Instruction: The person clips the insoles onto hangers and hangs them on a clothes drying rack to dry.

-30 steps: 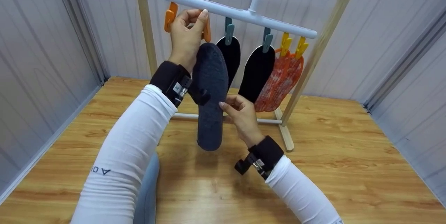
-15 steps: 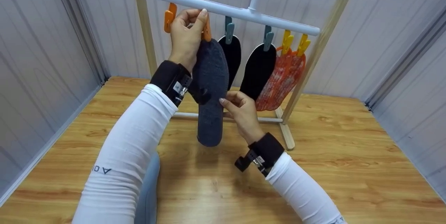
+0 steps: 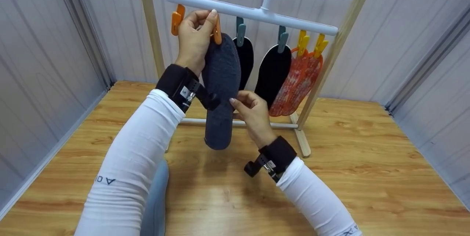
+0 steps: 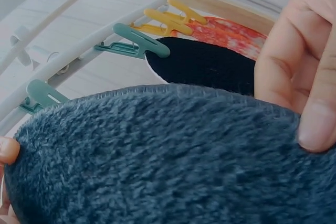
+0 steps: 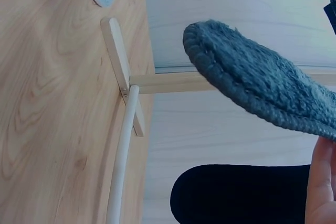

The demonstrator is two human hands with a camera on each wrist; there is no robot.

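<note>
The left hand (image 3: 193,39) pinches an orange peg (image 3: 217,34) at the grey insole's (image 3: 220,93) top; the right hand (image 3: 253,116) grips the insole's right edge.

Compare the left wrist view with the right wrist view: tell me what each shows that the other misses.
Only the left wrist view shows the teal clips, yellow clips and orange patterned insole. Only the right wrist view shows the wooden table and the rack's wooden foot. Both show the grey fuzzy insole held by the right hand's fingers, and a black insole.
</note>
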